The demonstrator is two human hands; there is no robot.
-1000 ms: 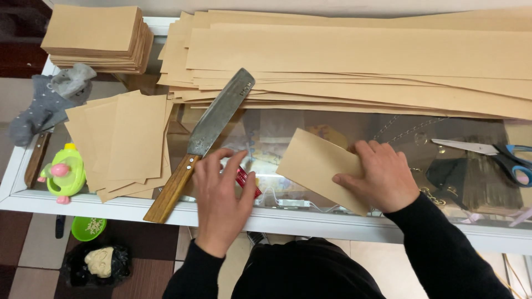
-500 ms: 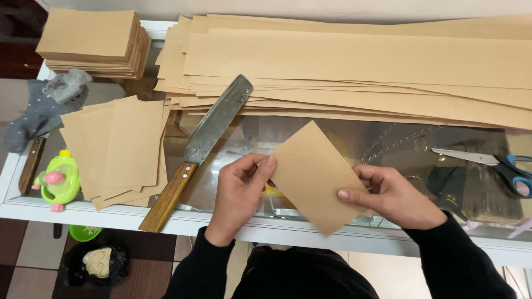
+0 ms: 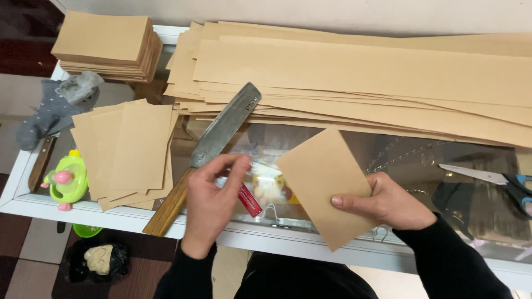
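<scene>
Lying far left, cut paper pieces [image 3: 130, 152]; beside them, big knife [image 3: 213, 147] parked within reach; left hand [image 3: 213, 202] half-curled, holding nothing; right hand [image 3: 388, 202] pinching paper rectangle [image 3: 324, 177] above glass tabletop [image 3: 410, 152].

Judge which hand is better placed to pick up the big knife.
Left. The left hand hovers empty just beside the knife and its wooden handle, while the right hand grips the brown paper sheet.
</scene>
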